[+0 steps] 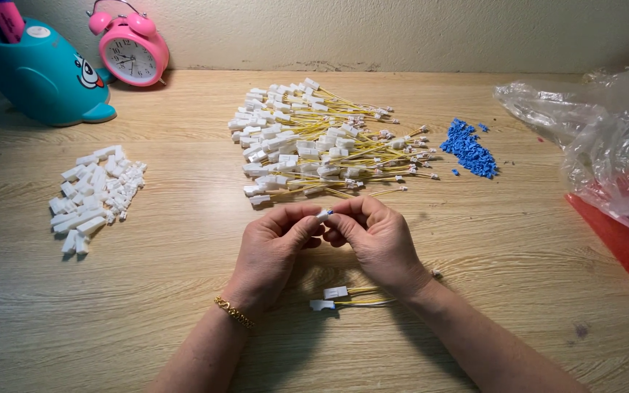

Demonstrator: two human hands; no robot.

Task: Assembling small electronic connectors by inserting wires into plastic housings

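White plastic connector (323,215), mostly hidden, is pinched between the fingertips of the left hand (274,244) and right hand (376,240) above the wooden table (147,306); it seems to carry a blue speck. Two finished yellow-wired connectors (333,298) lie near the wrists. Beyond sit a wired connector pile (322,142), blue bits (469,151) and loose white housings (96,195).

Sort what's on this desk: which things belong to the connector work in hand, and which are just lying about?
In the work:
left hand and right hand, pinching one small white connector
pile of yellow-wired connectors
heap of loose white housings
small blue pieces
two wired pieces near the wrists

Lying about:
pink alarm clock
teal whale-shaped holder
clear plastic bags
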